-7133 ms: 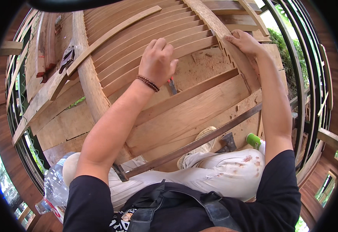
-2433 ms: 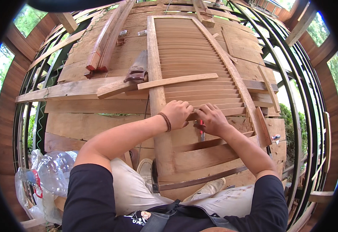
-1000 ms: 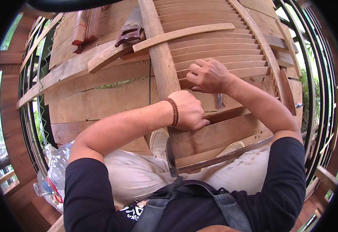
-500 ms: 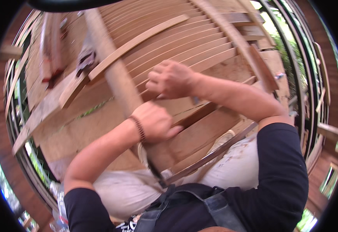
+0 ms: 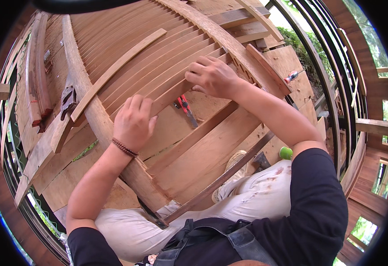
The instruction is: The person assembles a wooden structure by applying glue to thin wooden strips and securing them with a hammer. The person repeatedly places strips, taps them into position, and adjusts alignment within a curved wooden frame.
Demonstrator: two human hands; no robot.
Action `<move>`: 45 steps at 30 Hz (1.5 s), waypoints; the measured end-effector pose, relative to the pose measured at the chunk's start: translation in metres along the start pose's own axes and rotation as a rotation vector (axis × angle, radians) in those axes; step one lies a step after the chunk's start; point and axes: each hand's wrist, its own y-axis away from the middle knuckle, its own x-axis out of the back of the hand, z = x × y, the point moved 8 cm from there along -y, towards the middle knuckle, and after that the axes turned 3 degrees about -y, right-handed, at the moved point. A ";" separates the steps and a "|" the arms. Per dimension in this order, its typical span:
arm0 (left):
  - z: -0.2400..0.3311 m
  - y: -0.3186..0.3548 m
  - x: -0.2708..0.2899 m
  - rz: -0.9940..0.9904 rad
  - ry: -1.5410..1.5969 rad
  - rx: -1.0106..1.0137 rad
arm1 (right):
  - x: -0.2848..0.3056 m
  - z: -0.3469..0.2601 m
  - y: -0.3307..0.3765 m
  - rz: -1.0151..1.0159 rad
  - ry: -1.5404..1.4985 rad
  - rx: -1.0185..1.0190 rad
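A large slatted wooden panel (image 5: 158,48) with curved side rails lies in front of me. My left hand (image 5: 134,119), a bead bracelet on its wrist, lies fingers together over the left end of the nearest slat (image 5: 169,95), by the left rail (image 5: 100,128). My right hand (image 5: 211,77) curls its fingers over the same slat's right end. Just below the slat, between my hands, a red-handled hand tool (image 5: 185,108) rests on the wooden boards.
A loose slat (image 5: 118,66) lies diagonally across the panel. A dark metal tool (image 5: 68,95) sits on the left rail, near stacked timber (image 5: 36,88). A red-handled screwdriver (image 5: 291,76), a green round object (image 5: 285,153) and a hammer head (image 5: 260,160) are at right.
My left hand has moved up from the rail onto the slat's left end and its fist has loosened. My right hand stays on the slat. The view has swung.
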 end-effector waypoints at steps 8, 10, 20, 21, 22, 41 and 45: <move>0.000 -0.003 0.002 0.012 0.046 -0.076 | -0.002 0.001 -0.002 -0.025 -0.053 0.015; 0.001 -0.003 0.002 0.017 0.050 -0.071 | 0.001 0.004 -0.002 0.007 -0.029 0.017; -0.002 -0.003 0.002 0.023 0.029 -0.030 | 0.000 0.001 -0.003 0.038 -0.015 0.009; -0.001 -0.005 0.000 0.021 0.017 -0.032 | 0.001 0.000 -0.002 0.049 -0.003 0.004; 0.000 -0.005 -0.002 0.019 0.005 -0.035 | -0.001 0.002 0.001 0.018 -0.015 -0.015; 0.040 0.037 -0.039 -0.847 0.360 -0.045 | 0.012 0.030 -0.013 0.075 -0.338 -0.257; 0.045 0.045 -0.047 -0.973 0.307 -0.030 | 0.024 0.036 -0.024 0.059 -0.326 -0.257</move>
